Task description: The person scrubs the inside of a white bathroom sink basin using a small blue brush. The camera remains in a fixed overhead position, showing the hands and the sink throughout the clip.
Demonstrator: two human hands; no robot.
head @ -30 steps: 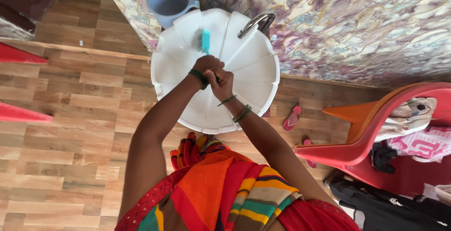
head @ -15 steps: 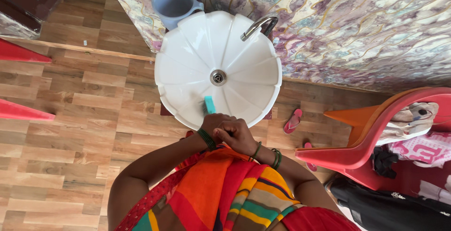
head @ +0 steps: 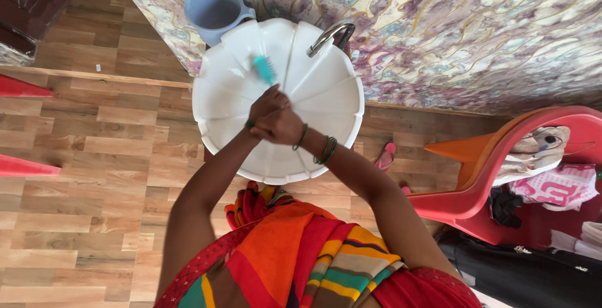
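Note:
A round white washbasin (head: 216, 98) stands against the marbled wall, with a metal tap (head: 329, 37) at its far rim. Both hands meet over the middle of the bowl. My left hand (head: 266, 102) grips a teal brush (head: 264, 70) whose bristled head sticks out toward the far side of the basin. My right hand (head: 283, 126), with dark green bangles on the wrist, is wrapped over the left hand and the brush handle. The drain is hidden under the hands.
A light blue mug (head: 214, 11) sits on the ledge at the basin's far left. A red plastic chair (head: 501, 182) with clothes on it stands to the right. A pink sandal (head: 385, 156) lies on the wooden floor (head: 94, 157) beside the basin.
The hands drew back toward my body half a second ago, baring the drain, and have now pushed forward again over the bowl, carrying the teal brush toward the far side.

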